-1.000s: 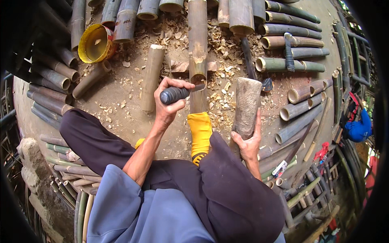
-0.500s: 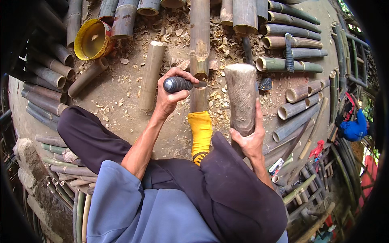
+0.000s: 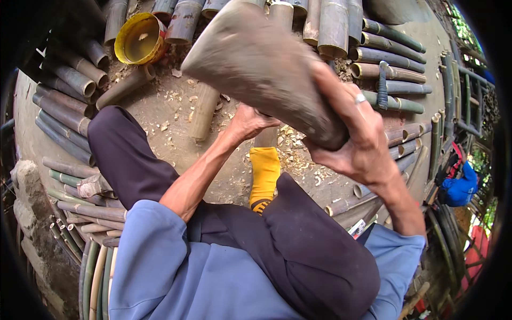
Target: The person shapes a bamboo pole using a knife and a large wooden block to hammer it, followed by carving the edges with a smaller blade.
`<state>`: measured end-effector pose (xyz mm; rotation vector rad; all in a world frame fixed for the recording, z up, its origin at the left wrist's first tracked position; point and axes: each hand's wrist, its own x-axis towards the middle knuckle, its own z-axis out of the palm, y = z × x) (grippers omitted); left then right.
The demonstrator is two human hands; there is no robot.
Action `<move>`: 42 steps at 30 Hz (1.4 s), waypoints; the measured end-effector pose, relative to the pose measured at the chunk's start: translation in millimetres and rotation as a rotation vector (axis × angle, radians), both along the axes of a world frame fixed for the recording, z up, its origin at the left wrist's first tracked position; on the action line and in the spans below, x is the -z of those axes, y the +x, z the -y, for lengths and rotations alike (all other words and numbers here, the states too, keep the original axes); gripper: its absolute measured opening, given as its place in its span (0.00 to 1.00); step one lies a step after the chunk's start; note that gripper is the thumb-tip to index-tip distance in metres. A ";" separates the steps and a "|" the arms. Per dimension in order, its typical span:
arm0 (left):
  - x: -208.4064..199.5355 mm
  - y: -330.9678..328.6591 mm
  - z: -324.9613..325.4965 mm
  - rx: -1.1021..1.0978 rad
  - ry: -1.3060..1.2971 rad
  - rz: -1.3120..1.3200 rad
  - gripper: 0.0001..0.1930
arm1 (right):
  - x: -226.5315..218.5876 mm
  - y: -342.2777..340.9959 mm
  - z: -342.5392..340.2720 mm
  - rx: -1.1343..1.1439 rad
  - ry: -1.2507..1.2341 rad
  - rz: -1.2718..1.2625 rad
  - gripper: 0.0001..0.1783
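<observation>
My right hand [image 3: 354, 125], with a ring on one finger, grips the narrow end of a thick wooden mallet [image 3: 261, 64]. The mallet is raised and tilted, its broad end toward the upper left, slightly blurred. Beneath it my left hand [image 3: 250, 124] is closed; the mallet hides its fingertips and the chisel whose dark handle it held half a second ago. A bamboo pole [image 3: 264, 140] shows just beyond my yellow-socked foot [image 3: 265, 176]; the mallet covers most of it. Left of my left hand lies a short bamboo piece [image 3: 204, 112].
A yellow bucket [image 3: 121, 45] with murky liquid stands at the upper left. Cut bamboo tubes [image 3: 69, 80] lie in rows on both sides and ahead. Wood chips [image 3: 290, 140] litter the ground. A rough stone block [image 3: 26, 197] is at far left, and a blue object [image 3: 460, 186] far right.
My right hand has lifted the mallet from upright beside the pole, up and leftward over my left hand. My left hand has shifted right and slightly down; the chisel is now hidden.
</observation>
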<state>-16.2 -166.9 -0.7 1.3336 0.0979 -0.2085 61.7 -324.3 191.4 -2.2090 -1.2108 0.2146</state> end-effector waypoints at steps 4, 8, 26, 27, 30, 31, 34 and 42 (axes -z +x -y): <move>17.0 1.9 9.1 0.026 0.061 0.261 0.28 | 15.1 -14.9 16.1 -0.007 -0.475 0.008 0.54; 5.4 15.5 21.0 0.033 0.367 0.359 0.31 | -2.0 -12.0 20.7 0.060 -0.170 0.010 0.53; -6.5 51.9 43.0 0.266 0.338 0.199 0.16 | 37.1 -31.4 81.1 0.460 -0.094 -0.257 0.52; -20.9 54.4 43.3 0.341 0.446 0.153 0.18 | 37.9 -36.9 82.4 0.481 0.049 -0.191 0.52; -16.1 53.7 43.6 0.307 0.419 0.227 0.15 | 64.3 -58.8 83.6 0.546 0.162 -0.306 0.54; -10.6 52.0 42.8 0.251 0.351 0.286 0.13 | 65.7 -55.7 85.2 0.492 -0.105 -0.248 0.54; 3.3 45.6 12.7 0.226 0.168 0.019 0.12 | 59.3 -43.8 89.9 0.466 -0.017 -0.326 0.53; -8.0 9.7 -7.3 -0.252 0.005 0.033 0.12 | 74.2 -68.5 99.7 0.653 0.117 -0.473 0.52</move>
